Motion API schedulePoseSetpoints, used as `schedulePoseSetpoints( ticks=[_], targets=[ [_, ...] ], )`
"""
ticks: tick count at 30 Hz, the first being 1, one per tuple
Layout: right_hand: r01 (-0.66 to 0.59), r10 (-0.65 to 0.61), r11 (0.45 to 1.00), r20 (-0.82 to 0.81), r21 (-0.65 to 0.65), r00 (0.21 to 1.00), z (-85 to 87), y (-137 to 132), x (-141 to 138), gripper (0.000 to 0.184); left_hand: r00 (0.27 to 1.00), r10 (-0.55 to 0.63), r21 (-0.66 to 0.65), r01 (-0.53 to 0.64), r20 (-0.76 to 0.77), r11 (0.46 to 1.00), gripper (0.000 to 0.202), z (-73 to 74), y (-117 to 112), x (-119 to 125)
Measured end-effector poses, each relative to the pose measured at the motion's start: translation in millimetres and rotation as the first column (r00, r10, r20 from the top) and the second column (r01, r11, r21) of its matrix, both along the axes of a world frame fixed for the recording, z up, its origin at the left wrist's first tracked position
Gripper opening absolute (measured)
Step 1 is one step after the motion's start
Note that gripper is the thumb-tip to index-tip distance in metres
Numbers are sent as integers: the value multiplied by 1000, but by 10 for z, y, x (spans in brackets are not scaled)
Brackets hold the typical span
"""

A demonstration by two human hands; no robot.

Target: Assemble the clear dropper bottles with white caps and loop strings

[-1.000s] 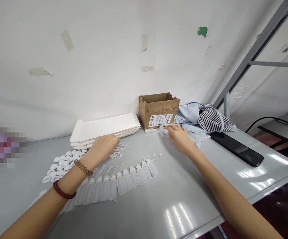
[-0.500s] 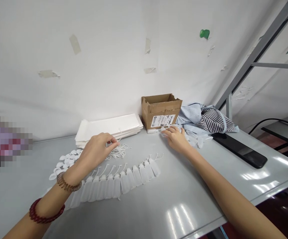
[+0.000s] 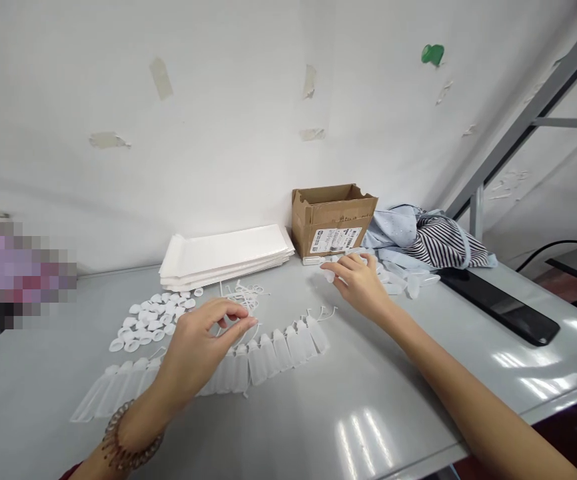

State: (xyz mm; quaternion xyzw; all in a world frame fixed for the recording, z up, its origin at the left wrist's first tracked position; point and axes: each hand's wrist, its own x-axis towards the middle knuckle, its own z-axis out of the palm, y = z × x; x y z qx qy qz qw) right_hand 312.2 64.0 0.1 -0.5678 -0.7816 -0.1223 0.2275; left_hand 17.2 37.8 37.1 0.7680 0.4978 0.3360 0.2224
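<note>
My left hand (image 3: 203, 347) hovers over the row with thumb and index finger pinched on a thin white string (image 3: 255, 325). Beyond it lies a tangle of white strings (image 3: 246, 293). Between the fingertips of my right hand (image 3: 356, 280) is a small translucent plastic tube (image 3: 329, 275), mostly covered by the fingers. Close by is a pile of similar translucent tubes (image 3: 412, 283). Below my hands runs a curved row of translucent plastic pieces (image 3: 281, 352), several with white strings at their narrow tops. Loose white caps (image 3: 151, 317) lie left of the strings.
A stack of white sheets or envelopes (image 3: 228, 253) rests against the wall beside an open cardboard box (image 3: 338, 223). Right of the box are a striped cloth bundle (image 3: 443, 241) and a black phone-like slab (image 3: 501, 305). A grey metal frame (image 3: 518, 127) rises at the right.
My left hand has moved from the string tangle down toward the row, uncovering more caps. My right hand has lifted a tube slightly from the pile's left side. The view has shifted a little.
</note>
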Motion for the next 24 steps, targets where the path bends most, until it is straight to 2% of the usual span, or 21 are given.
schedulePoseSetpoints(
  ticks=[5, 8, 11, 14, 17, 24],
  targets=[
    [-106, 114, 987, -56, 121, 992, 80, -182, -237, 15, 999, 34, 28, -34, 21, 999, 14, -46, -86, 29],
    [-300, 322, 933, -94, 197, 942, 127, -318, -422, 10, 996, 67, 57, -71, 55, 996, 14, -28, -143, 78],
    [-406, 422, 892, -47, 200, 905, 145, -411, -548, 10, 994, 13, 101, -25, 112, 995, 15, -6, -213, 137],
    [-449, 459, 876, -17, 176, 888, 150, -469, -597, 16, 986, -82, 156, 59, 148, 986, 10, -2, -280, 189],
    [-455, 461, 883, -38, 114, 886, 157, -528, -619, 25, 971, -134, 186, 97, 198, 978, 8, -30, -329, 234],
    [-486, 493, 863, -15, 136, 870, 130, -641, -721, 26, 954, -136, 201, 83, 268, 976, 8, -93, -387, 308]
  ],
)
